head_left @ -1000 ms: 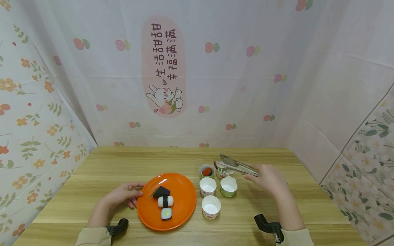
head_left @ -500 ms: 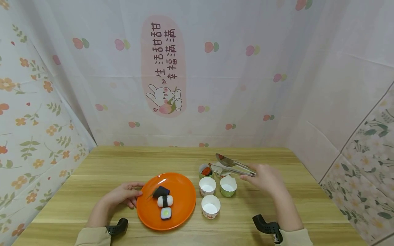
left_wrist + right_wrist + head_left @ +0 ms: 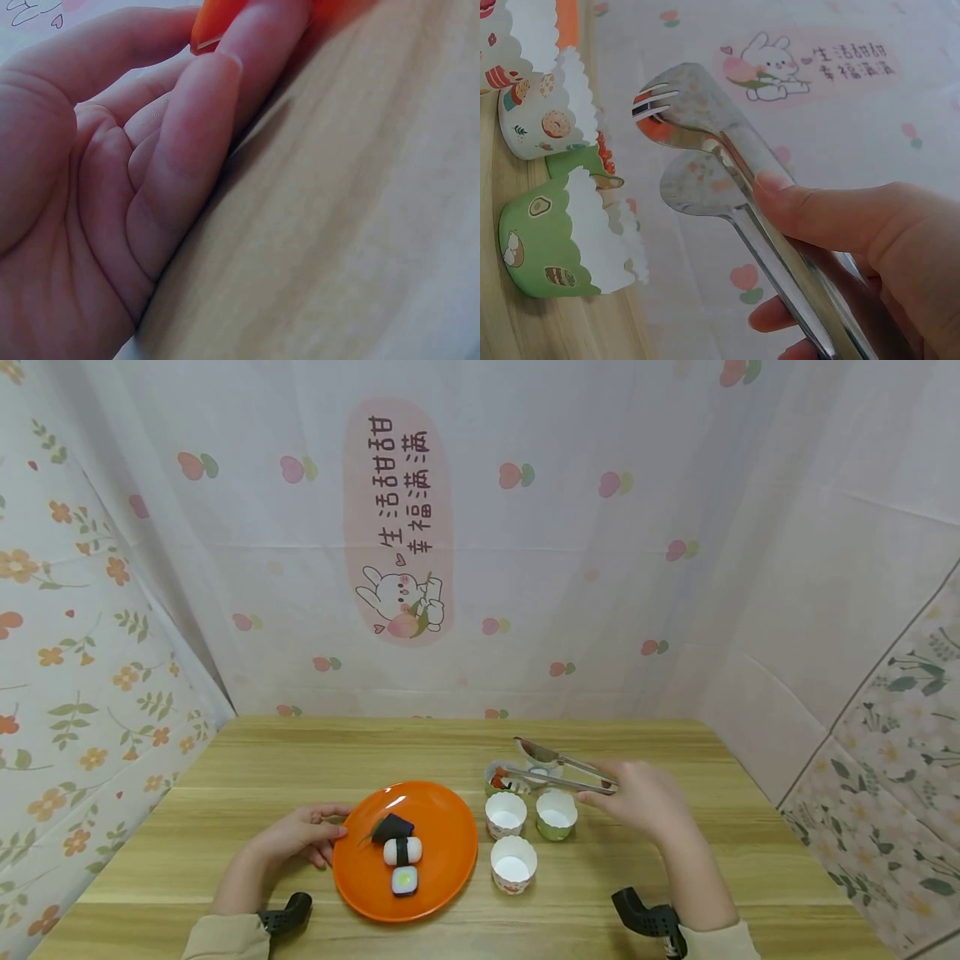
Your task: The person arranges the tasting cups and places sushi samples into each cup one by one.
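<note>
My right hand (image 3: 641, 797) grips metal tongs (image 3: 566, 771), their two arms spread apart. In the right wrist view the thumb lies along the tongs (image 3: 735, 157); one end has fork tines, and nothing shows between the ends. The tongs hang over the two back paper cups, one of them holding a red-topped piece (image 3: 498, 777). At the left, my left hand (image 3: 303, 835) holds the rim of an orange plate (image 3: 450, 868) between thumb and fingers. On the plate are a dark wedge-shaped piece (image 3: 392, 828), a white sushi piece with a black band (image 3: 402, 852) and a sushi roll (image 3: 404, 882).
Closer to me than the tongs stand a white paper cup (image 3: 506, 814), a green paper cup (image 3: 557, 815) and another white cup (image 3: 513, 865). The wooden table (image 3: 360, 747) ends at a printed curtain (image 3: 585, 610) behind.
My right hand and the tongs have moved a little left, from over the back right cup toward the cup with the red-topped piece. The left hand and plate have stayed in place.
</note>
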The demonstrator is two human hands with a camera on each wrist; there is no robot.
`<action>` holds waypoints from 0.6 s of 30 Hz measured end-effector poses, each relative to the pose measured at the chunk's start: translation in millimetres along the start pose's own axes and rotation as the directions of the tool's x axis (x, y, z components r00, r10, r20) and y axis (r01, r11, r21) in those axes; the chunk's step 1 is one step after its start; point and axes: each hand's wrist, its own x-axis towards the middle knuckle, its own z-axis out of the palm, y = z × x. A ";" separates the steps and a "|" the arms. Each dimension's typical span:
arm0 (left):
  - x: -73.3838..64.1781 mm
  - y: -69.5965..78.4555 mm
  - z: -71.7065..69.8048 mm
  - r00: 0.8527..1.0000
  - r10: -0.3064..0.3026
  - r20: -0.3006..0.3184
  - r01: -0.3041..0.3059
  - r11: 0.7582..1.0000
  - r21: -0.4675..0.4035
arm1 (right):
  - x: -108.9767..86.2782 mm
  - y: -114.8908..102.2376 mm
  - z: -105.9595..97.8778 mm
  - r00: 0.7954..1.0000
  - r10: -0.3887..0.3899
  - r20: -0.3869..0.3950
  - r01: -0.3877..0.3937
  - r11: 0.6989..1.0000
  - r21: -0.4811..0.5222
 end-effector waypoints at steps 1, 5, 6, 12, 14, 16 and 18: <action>0.2 -0.3 -0.3 1.000 -0.002 0.001 0.002 1.000 0.001 | 0.0 -0.7 -0.2 1.000 -0.003 -0.003 0.003 1.000 0.003; 1.0 -1.5 -1.5 1.000 -0.001 0.005 0.001 1.000 0.005 | -0.3 -4.0 -1.3 1.000 -0.019 -0.022 0.019 1.000 0.007; 1.1 -1.7 -1.8 1.000 -0.001 0.006 0.001 1.000 0.005 | -0.3 -4.9 -1.6 1.000 -0.020 -0.023 0.020 1.000 0.005; 0.8 -1.2 -1.8 1.000 0.001 0.006 -0.001 1.000 0.003 | -2.2 -11.5 -3.6 1.000 -0.023 -0.018 0.023 1.000 0.011; 0.5 -0.6 -1.5 1.000 0.001 0.007 -0.001 1.000 0.002 | -2.4 -13.7 -3.6 1.000 -0.023 -0.020 0.023 1.000 0.009; 0.5 0.1 -1.0 1.000 0.002 0.010 -0.002 1.000 0.001 | -2.3 -15.4 -3.0 1.000 -0.022 -0.020 0.022 1.000 0.000; 0.4 0.6 -0.5 1.000 0.002 0.011 -0.002 1.000 0.001 | -1.9 -17.1 -1.7 0.999 -0.027 -0.023 0.027 1.000 -0.007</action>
